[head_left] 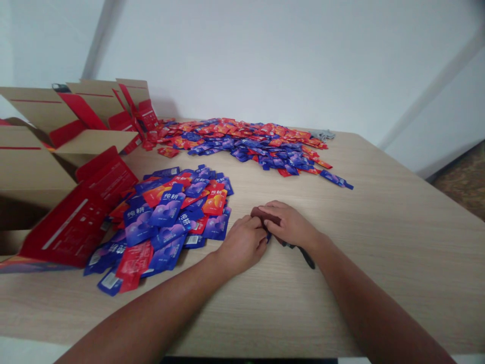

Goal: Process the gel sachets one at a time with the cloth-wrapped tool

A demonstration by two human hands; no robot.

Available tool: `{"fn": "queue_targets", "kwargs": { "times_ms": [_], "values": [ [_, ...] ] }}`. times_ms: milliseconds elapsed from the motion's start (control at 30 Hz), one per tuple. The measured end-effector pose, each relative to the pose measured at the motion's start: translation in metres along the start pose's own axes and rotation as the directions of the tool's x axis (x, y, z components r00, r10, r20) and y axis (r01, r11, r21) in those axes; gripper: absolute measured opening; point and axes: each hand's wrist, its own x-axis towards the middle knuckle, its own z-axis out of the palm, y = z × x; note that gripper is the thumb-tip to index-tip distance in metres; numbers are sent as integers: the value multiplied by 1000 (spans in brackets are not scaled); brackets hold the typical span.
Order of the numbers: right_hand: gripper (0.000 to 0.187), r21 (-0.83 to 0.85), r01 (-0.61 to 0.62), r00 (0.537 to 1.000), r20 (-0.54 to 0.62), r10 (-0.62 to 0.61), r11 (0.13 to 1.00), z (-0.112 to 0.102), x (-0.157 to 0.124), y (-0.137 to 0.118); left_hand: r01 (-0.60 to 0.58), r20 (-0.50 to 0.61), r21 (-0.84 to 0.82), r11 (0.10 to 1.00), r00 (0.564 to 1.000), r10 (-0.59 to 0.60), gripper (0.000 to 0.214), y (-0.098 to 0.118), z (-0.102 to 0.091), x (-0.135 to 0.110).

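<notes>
In the middle of the table, my right hand [290, 225] is wrapped over a dark brown block-like tool [260, 213]. A black strap or tail [307, 258] sticks out below that hand toward me. My left hand [242, 242] is closed, with its fingers bent against the tool's left side. A sliver of a blue packet [269, 236] shows between the hands; most of it is hidden under the fingers. Left of my left hand lies a loose pile of blue and red-orange packets [166, 207], flat and overlapping, with white print on them.
Open red and tan cartons [71, 222] stand along the left side, one overlapping the near pile. A long heap of blue and red packets [242, 141] runs along the wall. One blue packet [336, 179] lies at its right end, and a grey cloth-like item [323, 135] sits behind.
</notes>
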Motion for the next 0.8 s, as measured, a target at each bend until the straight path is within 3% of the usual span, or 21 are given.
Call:
{"fn": "queue_targets", "kwargs": {
  "times_ms": [267,500,800],
  "values": [
    [44,-145,-127,984,-141,106,981,12,-2,19,16,22,13,1000,1000,-17,20,1,-3,0],
    [45,-141,-75,980,-194,47,987,11,-3,16,7,40,15,1000,999,-8,16,2,-6,1],
    [51,14,61,997,-40,-60,998,-2,-4,2,14,17,22,1000,1000,-15,16,3,-5,0]
  ]
}}
